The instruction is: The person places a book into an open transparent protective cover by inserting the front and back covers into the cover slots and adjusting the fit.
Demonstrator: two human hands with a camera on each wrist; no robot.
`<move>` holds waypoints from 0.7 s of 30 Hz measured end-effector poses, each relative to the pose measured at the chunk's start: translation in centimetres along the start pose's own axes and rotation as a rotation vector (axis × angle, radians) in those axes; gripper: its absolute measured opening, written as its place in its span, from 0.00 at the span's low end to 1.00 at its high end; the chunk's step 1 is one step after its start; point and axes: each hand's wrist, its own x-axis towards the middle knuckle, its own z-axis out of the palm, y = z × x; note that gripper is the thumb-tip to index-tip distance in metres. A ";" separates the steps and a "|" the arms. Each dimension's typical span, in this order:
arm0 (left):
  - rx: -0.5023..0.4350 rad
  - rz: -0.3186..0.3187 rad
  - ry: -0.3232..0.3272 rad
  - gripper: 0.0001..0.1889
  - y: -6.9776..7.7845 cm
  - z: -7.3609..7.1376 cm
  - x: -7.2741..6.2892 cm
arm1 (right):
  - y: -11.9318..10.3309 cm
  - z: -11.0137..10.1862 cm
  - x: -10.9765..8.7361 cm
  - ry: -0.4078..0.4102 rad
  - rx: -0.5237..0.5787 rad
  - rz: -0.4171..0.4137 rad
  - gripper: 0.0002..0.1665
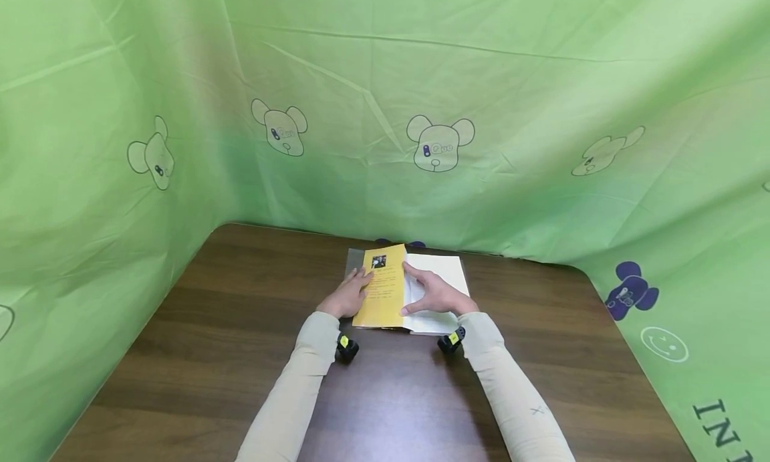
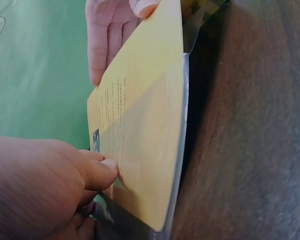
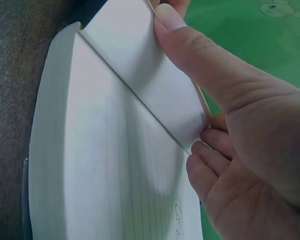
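Note:
A book (image 1: 442, 275) with white pages lies open on the table, its yellow flap (image 1: 385, 295) raised at the left. A small dark photo and printed lines mark the flap; clear plastic film (image 1: 354, 258) shows beyond its left edge. My left hand (image 1: 349, 298) pinches the flap's outer side, thumb (image 2: 102, 172) on the yellow face and fingers partly hidden behind. My right hand (image 1: 438, 293) spreads along the flap's right edge. In the right wrist view its thumb (image 3: 195, 47) touches that edge, and the other fingers (image 3: 210, 165) rest by the page edge.
The brown wooden table (image 1: 192, 335) extends around the book. Green cloth (image 1: 361, 148) with bear-head drawings hangs behind and on both sides, close to the book's far edge. Small black wrist cameras (image 1: 346, 348) sit under both wrists.

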 end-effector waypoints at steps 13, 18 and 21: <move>0.004 0.006 0.026 0.27 -0.1 0.5 0.2 | 0.1 0.7 0.2 0.053 -0.086 -0.040 0.69; 0.003 0.007 0.029 0.27 -0.1 0.5 0.1 | 0.2 1.0 0.3 0.063 -0.109 -0.058 0.70; -0.002 0.009 0.036 0.27 0.0 0.5 -0.1 | 0.1 1.2 0.5 0.060 -0.130 -0.055 0.69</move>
